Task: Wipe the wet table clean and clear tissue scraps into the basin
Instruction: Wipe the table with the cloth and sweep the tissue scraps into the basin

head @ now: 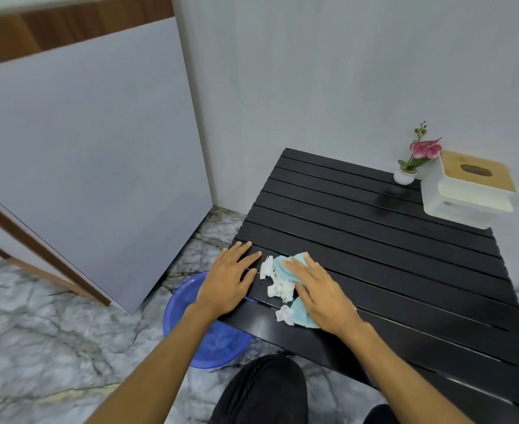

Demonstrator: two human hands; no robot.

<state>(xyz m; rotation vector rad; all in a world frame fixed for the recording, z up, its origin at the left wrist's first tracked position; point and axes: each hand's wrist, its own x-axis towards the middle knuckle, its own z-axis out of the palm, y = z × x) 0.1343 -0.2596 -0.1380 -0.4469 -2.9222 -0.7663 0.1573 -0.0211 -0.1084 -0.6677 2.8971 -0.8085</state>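
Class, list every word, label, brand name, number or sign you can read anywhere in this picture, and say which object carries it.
None: no readable text shows anywhere in this view.
Tissue box: plain white sides and a wooden lid, no label visible.
Blue basin: no marking visible.
Flower pot: plain white.
Light blue cloth and tissue scraps: no print.
Black slatted table: no mark.

The slatted worktop (374,240) is black, the cloth (285,267) pale blue, the scraps (278,289) white. The basin (184,304) is translucent blue; the floor (53,325) is grey-veined marble.
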